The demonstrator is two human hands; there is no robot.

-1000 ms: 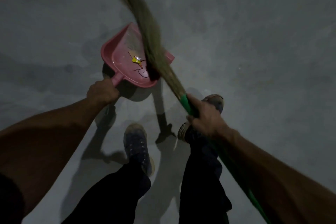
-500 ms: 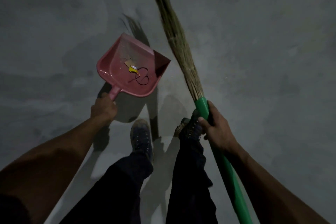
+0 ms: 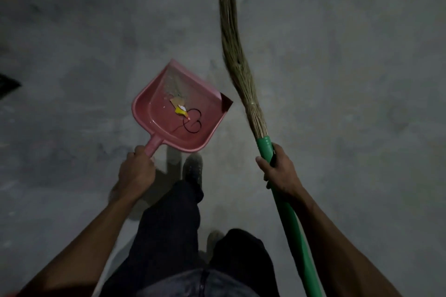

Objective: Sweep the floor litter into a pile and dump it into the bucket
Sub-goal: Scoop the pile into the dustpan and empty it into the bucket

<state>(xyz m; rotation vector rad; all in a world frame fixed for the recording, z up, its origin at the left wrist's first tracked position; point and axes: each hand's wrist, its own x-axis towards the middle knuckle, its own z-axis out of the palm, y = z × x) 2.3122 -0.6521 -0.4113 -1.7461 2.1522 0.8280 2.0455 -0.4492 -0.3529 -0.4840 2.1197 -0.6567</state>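
The floor (image 3: pixel 337 79) is bare grey concrete, mottled with darker stains and lighter scuffed patches. The light is dim and falls unevenly, brightest over the middle of the view and fading to near black toward the upper corners. Soft shadows (image 3: pixel 166 164) lie on the concrete near the centre. A dark shape (image 3: pixel 8 85) cuts in at the left edge; what it is cannot be told.

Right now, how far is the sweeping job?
Done: litter lies in the pink dustpan. In hand: the left hand grips the dustpan's handle, the right hand grips the broom, which is raised beside the pan. Left: dumping into the bucket, which is not in view.
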